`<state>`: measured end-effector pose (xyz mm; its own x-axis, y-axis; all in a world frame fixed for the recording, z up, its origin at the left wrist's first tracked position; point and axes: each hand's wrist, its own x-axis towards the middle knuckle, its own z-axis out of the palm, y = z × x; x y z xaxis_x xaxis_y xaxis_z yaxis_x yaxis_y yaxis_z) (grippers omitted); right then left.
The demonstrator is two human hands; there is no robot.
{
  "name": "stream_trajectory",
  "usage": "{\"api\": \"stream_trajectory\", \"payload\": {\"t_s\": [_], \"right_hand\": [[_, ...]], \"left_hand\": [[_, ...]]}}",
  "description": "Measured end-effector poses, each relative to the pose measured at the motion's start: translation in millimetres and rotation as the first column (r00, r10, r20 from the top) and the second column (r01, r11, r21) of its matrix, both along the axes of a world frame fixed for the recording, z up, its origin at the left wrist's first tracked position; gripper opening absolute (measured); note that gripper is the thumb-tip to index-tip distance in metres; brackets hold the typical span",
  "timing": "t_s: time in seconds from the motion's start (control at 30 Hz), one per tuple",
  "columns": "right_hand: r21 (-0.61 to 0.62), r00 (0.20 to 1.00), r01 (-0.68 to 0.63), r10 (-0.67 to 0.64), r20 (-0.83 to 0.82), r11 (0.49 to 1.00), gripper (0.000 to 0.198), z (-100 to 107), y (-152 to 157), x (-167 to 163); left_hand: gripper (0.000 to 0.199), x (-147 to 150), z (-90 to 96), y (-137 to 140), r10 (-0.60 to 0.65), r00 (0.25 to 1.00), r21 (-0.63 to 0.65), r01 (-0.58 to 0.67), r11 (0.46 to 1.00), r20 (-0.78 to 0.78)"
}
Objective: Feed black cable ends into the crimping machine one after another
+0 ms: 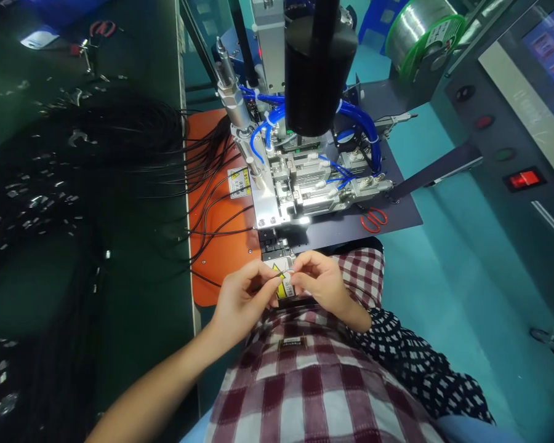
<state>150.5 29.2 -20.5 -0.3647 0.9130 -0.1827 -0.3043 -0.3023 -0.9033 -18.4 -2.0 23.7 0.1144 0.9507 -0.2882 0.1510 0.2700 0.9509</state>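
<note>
My left hand (245, 296) pinches a thin black cable (282, 273) between thumb and fingertips. Facing it, my right hand (322, 282) has thumb and finger closed at the cable's pale tip, which is too small to make out in detail. Both hands meet just above a yellow and white warning label (284, 288) at the machine's front edge. Right behind them stands the machine's metal clamp assembly (300, 191), with several black cables (224, 231) running into its left side across an orange plate (212, 215).
A large bundle of black cables (133, 132) lies on the dark table (133, 258) at left. Red-handled scissors (373, 219) rest on the grey plate. A black cylinder (321, 80) hangs overhead. A solder wire spool (420, 37) and a control panel with a lit red switch (525, 179) are at right.
</note>
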Motion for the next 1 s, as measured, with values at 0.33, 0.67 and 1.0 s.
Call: {"api": "stream_trajectory", "payload": {"t_s": [0.33,0.67,1.0], "right_hand": [[0.121,0.986,-0.097,0.079,0.148,0.988,0.023,5.9,12.9,13.4],[-0.012,0.888,-0.295,0.279,0.367,0.955,0.011,37.2,24.6,25.5],[-0.245,0.866,-0.493,0.498,-0.048,0.835,0.011,24.6,33.3,22.5]], "left_hand": [[0.010,-0.3,-6.7,-2.3,0.035,0.998,0.113,-0.029,0.993,-0.055],[0.005,0.6,-10.1,-7.0,-0.073,0.952,0.267,0.156,0.951,-0.296],[0.008,-2.1,-9.2,-10.0,-0.152,0.955,0.268,0.221,0.938,-0.255]]}}
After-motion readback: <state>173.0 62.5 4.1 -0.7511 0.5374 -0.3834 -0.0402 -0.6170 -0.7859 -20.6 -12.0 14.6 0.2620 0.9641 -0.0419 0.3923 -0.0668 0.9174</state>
